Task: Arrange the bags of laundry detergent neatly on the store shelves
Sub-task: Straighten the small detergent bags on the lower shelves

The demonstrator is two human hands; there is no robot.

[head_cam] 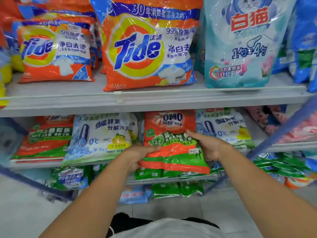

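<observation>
Grey metal store shelves fill the view, stacked with glossy plastic bags of laundry detergent, above a pale tiled floor.

On the upper shelf, from the left, lies a small orange Tide bag with a yellow-and-orange bullseye, then a larger orange Tide bag of the same design leaning back at the shelf's front edge, then a tall pale blue-green bag with red Chinese characters and a cat drawing standing upright just beside it.

On the middle shelf, from the left, sits an orange-and-green bag lying flat on a stack, next to it a white-and-blue bag printed with a thermometer and 0°C, then the orange-and-green OMO bag, and behind its right side a second white-and-blue 0°C bag.

The OMO bag is tilted, its top against the shelf back and its bottom edge hanging past the shelf front. The left hand holds its lower left corner, grip clamped with thumb on top and fingers curled beneath. The right hand holds the right edge, fingers laid across the front; how the rest of that grip lies behind the bag cannot be told.

Below, small green-and-white bags crowd the lowest shelf.
</observation>
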